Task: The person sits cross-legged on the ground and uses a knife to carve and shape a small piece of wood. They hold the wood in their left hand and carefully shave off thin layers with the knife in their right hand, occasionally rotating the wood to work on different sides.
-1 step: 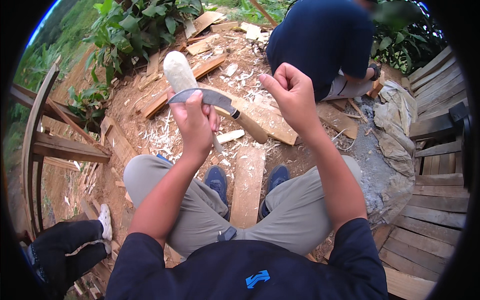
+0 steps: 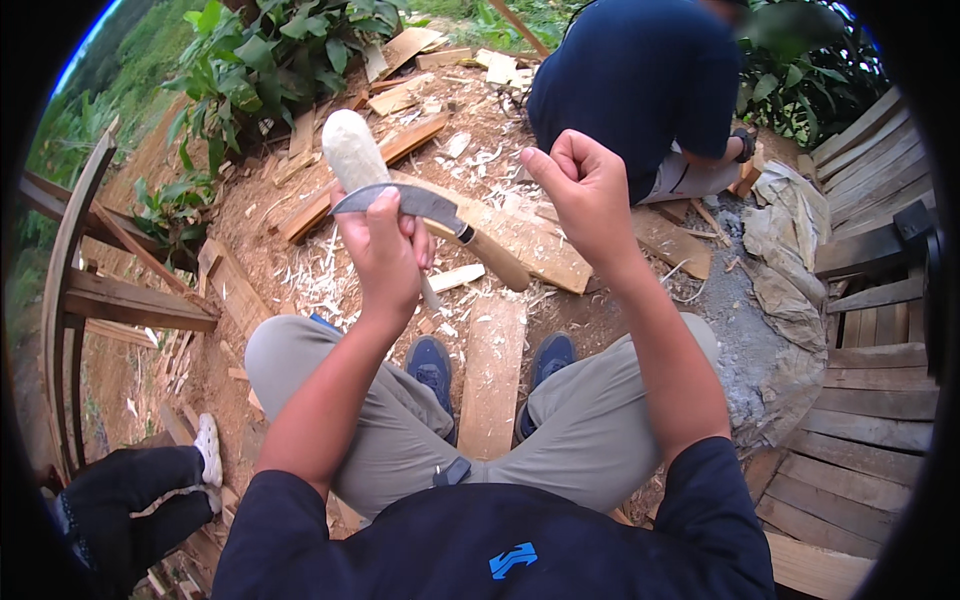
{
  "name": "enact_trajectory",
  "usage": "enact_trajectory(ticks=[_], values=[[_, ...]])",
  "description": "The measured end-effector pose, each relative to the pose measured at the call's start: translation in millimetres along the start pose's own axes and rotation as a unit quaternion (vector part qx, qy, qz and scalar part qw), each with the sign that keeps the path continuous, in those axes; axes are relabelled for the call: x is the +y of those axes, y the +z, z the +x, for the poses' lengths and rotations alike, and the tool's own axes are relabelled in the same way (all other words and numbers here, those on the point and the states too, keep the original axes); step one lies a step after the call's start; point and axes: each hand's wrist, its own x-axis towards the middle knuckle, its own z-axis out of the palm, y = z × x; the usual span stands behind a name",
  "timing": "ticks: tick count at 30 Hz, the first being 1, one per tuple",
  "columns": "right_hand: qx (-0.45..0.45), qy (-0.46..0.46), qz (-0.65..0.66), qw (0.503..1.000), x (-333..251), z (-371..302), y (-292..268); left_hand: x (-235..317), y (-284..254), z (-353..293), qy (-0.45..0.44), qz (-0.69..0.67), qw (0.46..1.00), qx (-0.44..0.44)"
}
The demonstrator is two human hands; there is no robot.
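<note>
My left hand [image 2: 385,255] is raised in front of me and closed around a pale carved wooden piece [image 2: 350,150] with a rounded top that stands upright out of the fist. A curved knife [image 2: 430,205] lies across the same hand, its blade pinned under the thumb. Its light wooden handle [image 2: 497,262] sticks out to the lower right. My right hand [image 2: 585,190] is held up to the right of the knife, apart from it. It is curled into a fist with nothing visible in it. Below, my knees and blue shoes [image 2: 432,365] show.
A plank [image 2: 490,385] lies between my feet on ground strewn with wood shavings [image 2: 320,275] and offcuts. A person in a dark blue shirt [image 2: 640,80] crouches ahead. Another person's leg with a white shoe [image 2: 207,450] is at lower left. Stacked boards [image 2: 860,400] stand right, a wooden frame [image 2: 110,300] left.
</note>
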Motion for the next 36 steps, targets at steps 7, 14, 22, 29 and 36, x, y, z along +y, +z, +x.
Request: enact_trajectory(ticks=[7, 14, 22, 29, 36], values=[[0.065, -0.023, -0.036, 0.997, -7.1, 5.3, -17.8, 1.6, 2.4, -1.3, -0.005, 0.009, 1.000, 0.006], [0.045, -0.088, -0.104, 0.990, -8.6, 2.8, -20.6, 1.0, 1.8, -0.4, 0.004, 0.017, 1.000, 0.009], [0.018, -0.210, -0.099, 0.972, -14.5, -2.7, -24.6, 2.0, 1.5, -0.9, 0.000, -0.004, 1.000, 0.001], [-0.017, -0.266, -0.201, 0.943, -11.7, -4.2, -23.9, 0.5, 1.2, -0.5, -0.008, -0.001, 1.000, 0.015], [-0.025, -0.317, -0.271, 0.909, -11.0, -1.4, -20.8, 4.3, 2.0, -0.9, 0.000, -0.002, 1.000, 0.003]])
